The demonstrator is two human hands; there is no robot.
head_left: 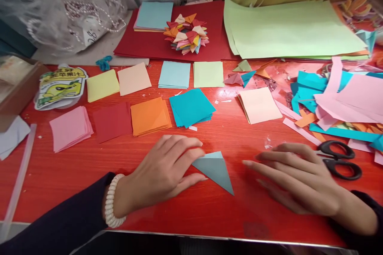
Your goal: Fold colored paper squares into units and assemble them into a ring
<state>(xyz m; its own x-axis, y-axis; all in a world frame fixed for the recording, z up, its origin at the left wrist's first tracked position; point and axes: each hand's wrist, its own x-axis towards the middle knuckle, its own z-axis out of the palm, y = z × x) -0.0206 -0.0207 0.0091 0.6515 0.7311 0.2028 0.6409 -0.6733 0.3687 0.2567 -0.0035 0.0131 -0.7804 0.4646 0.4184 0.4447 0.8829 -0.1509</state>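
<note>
A blue-grey piece of folded paper [216,169] lies on the red table, a long point toward the front and a lighter strip along its back edge. My left hand [160,171], with a cream coil band at the wrist, is at its left corner. The index fingertip touches or hovers over that corner, which the fingers partly hide; the thumb stays apart from the index finger. To the right of the paper, my right hand [295,177] is slightly blurred, its fingers stretched out and holding nothing. Black-handled scissors [341,163] lie beside it, their blades partly covered.
Square paper stacks stand behind my hands, including teal [192,107], orange [149,117], dark red [112,122] and peach [260,105]. Farther back sits a folded-paper ring [188,34]. Paper scraps [350,99] pile up at right. A drink pouch [61,87] lies left.
</note>
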